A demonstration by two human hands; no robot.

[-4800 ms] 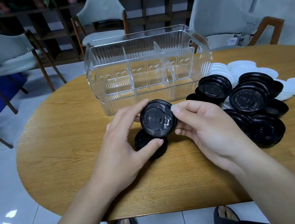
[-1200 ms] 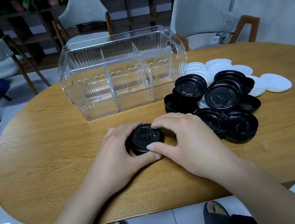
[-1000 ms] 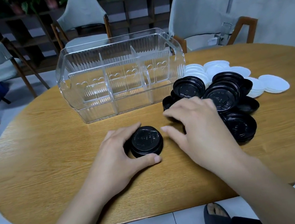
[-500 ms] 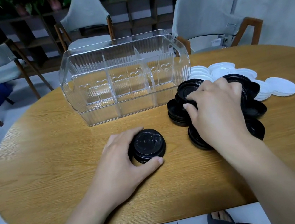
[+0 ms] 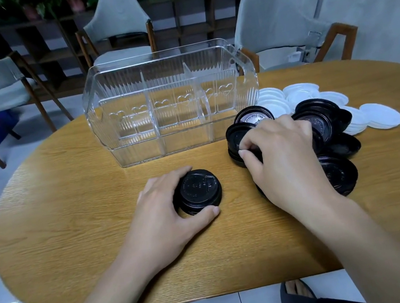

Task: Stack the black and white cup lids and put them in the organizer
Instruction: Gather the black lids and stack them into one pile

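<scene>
A short stack of black lids [image 5: 198,190] stands on the wooden table [image 5: 78,226] in front of me. My left hand [image 5: 166,210] curls round its left and near side, thumb at the front. To the right lies a loose pile of black lids [image 5: 327,123]. My right hand [image 5: 279,153] lies over that pile, and its fingertips pinch the rim of one black lid [image 5: 238,139] at the pile's left edge. White lids [image 5: 301,96] lie spread behind the pile. The clear ribbed organizer [image 5: 171,103] with dividers stands behind, holding nothing.
Grey chairs [image 5: 115,27] stand round the far side of the table, and a dark shelf runs along the back wall. The table's near edge is just above my feet.
My right hand left the small stack, moved right onto the black pile and now pinches a lid there. My left hand has stayed on the stack.
</scene>
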